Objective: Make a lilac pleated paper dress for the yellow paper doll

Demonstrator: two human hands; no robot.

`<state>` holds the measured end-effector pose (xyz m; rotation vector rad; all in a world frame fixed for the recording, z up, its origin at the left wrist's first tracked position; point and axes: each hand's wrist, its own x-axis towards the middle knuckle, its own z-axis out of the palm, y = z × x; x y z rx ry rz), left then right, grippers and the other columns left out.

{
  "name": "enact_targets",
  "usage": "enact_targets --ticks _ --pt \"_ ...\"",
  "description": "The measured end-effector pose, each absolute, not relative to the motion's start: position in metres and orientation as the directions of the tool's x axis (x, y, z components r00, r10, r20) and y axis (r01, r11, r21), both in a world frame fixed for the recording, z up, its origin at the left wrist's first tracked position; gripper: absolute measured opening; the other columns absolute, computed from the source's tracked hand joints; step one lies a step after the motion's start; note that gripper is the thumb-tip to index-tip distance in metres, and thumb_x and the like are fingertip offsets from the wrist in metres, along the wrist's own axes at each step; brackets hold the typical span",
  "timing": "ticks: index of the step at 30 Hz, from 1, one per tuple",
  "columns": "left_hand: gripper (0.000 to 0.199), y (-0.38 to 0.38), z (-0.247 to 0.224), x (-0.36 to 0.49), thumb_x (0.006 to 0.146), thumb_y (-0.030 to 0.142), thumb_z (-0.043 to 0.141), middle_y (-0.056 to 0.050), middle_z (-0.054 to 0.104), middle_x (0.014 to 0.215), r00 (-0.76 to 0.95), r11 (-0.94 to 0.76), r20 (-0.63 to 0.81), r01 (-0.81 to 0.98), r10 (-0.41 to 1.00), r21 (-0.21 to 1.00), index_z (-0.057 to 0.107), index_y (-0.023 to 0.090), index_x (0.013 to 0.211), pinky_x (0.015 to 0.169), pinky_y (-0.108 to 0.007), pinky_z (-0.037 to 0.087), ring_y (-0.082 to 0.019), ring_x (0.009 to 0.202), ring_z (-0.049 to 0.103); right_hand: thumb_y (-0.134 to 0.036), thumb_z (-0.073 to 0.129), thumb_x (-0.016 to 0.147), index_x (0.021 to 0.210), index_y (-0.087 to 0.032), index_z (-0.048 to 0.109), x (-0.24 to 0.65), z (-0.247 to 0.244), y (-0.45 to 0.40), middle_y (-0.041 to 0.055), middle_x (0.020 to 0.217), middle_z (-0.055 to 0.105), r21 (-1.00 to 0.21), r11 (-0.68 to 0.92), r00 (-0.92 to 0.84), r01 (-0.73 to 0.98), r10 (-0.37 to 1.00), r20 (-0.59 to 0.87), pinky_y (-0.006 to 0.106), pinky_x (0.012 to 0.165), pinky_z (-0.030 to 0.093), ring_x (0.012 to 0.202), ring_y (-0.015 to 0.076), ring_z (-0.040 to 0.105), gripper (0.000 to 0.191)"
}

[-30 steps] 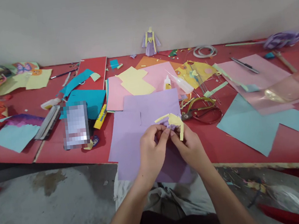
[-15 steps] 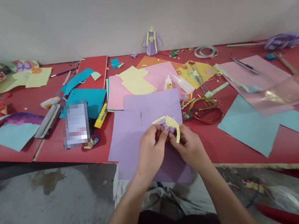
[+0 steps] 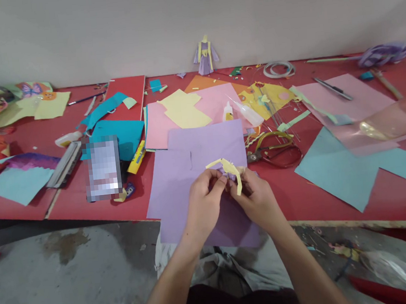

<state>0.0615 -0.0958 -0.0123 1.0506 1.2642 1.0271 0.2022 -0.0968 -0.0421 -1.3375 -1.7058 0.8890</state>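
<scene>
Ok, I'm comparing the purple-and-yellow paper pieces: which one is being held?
The curved piece, held by the left hand and right hand; the doll-shaped piece is beyond them, untouched, by the wall.

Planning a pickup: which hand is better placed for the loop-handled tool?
Probably the right hand: the loop-handled tool lies near it on that side; the left hand is farther. Both hold the paper piece.

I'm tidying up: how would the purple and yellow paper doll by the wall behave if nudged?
The paper doll is probably very light, since it seems made of folded paper. It appears upright against the wall, so a nudge might tip it. Its flared sleeves could crease.
</scene>
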Motion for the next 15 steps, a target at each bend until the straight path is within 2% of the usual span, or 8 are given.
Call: enact_targets --ticks 10,12,15 --pt "0.013 -0.0965 -0.0135 0.0618 0.086 0.019 0.053 0.001 0.06 0.075 0.022 0.226 -0.226 -0.024 0.974 0.974 0.054 0.02 0.073 0.075 -0.026 0.043 -0.015 0.076 0.054 -0.024 0.054 0.09 0.093 -0.023 0.057 0.1994 -0.0381 -0.096 0.0011 0.078 0.069 -0.868 0.22 -0.168 0.446 0.973 0.16 0.025 0.059 0.047 0.064 0.0154 0.062 0.004" --pt "0.014 -0.0964 -0.0133 0.0601 0.086 0.02 0.053 0.002 0.056 0.072 0.004 0.229 -0.229 -0.016 0.973 0.973 0.052 0.02 0.072 0.073 -0.026 0.041 -0.014 0.074 0.052 -0.024 0.055 0.089 0.088 -0.023 0.055 0.1997 -0.039 -0.0955 -0.0004 0.071 0.066 -0.845 0.209 -0.133 0.492 0.977 0.165 0.024 0.056 0.044 0.059 0.015 0.06 0.001" --pt "0.018 -0.0967 -0.0127 0.0562 0.088 0.022 0.052 0.003 0.051 0.067 -0.002 0.242 -0.242 0.011 0.97 0.97 0.05 0.02 0.07 0.067 -0.025 0.04 -0.013 0.069 0.049 -0.029 0.056 0.091 0.081 -0.024 0.051 0.2006 -0.0405 -0.0949 -0.002 0.062 0.063 -0.841 0.143 -0.063 0.522 0.99 0.129 0.025 0.053 0.042 0.053 0.0153 0.06 0.012"
